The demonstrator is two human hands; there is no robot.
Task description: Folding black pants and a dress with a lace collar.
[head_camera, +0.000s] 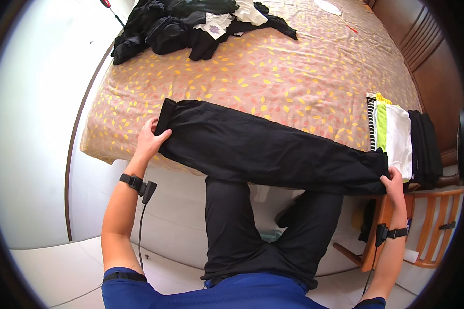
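A pair of black trousers [263,146], laid lengthwise, stretches between my hands along the near edge of the bed and over my knees. At the waistband end, my left hand [150,140] grips the lower corner, thumb on top and fingers underneath. My right hand [393,181] pinches the narrower hem end beside the folded stack. The cloth lies fairly flat with light creases. Its underside is hidden.
Black garments [178,31] with white lace pieces [216,23] are heaped on the leaf-patterned bedspread [278,81]. Folded clothes [398,135] stand at the right by the dark wooden headboard [429,73]. A wooden chair [429,228] is below them. A white hand fan [328,7] lies far back.
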